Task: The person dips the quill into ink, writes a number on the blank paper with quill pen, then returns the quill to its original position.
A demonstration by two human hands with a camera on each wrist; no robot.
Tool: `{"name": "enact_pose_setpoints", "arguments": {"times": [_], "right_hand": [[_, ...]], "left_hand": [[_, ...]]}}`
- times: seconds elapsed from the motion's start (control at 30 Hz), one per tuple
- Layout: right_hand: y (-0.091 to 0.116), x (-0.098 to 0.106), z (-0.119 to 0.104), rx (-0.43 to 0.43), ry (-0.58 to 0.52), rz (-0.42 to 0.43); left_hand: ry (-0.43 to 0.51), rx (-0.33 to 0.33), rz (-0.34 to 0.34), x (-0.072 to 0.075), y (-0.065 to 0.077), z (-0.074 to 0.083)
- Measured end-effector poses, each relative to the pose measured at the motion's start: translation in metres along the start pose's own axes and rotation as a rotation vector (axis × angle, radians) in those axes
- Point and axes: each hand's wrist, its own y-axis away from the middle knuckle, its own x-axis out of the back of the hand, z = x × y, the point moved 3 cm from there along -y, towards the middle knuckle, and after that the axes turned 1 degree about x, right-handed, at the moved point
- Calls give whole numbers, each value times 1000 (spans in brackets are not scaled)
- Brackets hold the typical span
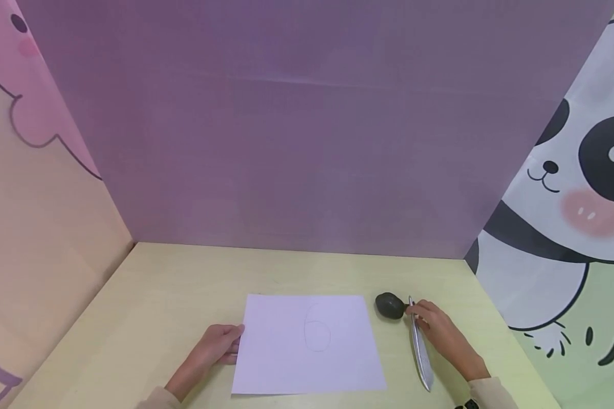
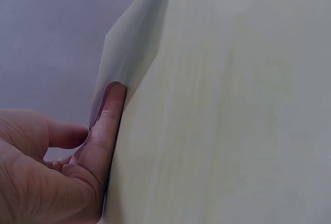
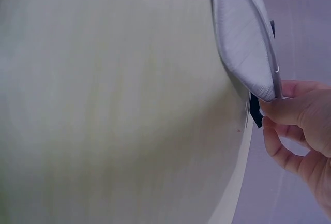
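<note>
A white sheet of paper with a faint outlined figure like a 6 lies on the table. My left hand pinches its left edge, and the paper bends up beside the index finger in the left wrist view. To the right, my right hand pinches a silver, feather-shaped object near its narrow end; its ribbed broad part shows in the right wrist view. Just left of the right fingertips sits a dark rounded object, its stem end partly hidden by them.
The pale wooden table meets a purple backdrop at its far edge. Cartoon-printed panels stand at both sides, with a panda panel on the right.
</note>
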Motion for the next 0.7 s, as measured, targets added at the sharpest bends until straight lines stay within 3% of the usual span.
{"name": "enact_pose_setpoints", "arguments": {"times": [0.3,0.7], "right_hand": [[2,-4,4,-29,-5,-71],[3,-7,1,-9,4,-58]], "left_hand": [[-10,15,35,0,-3,0],[-10,21,55,-1,-2,-1]]}}
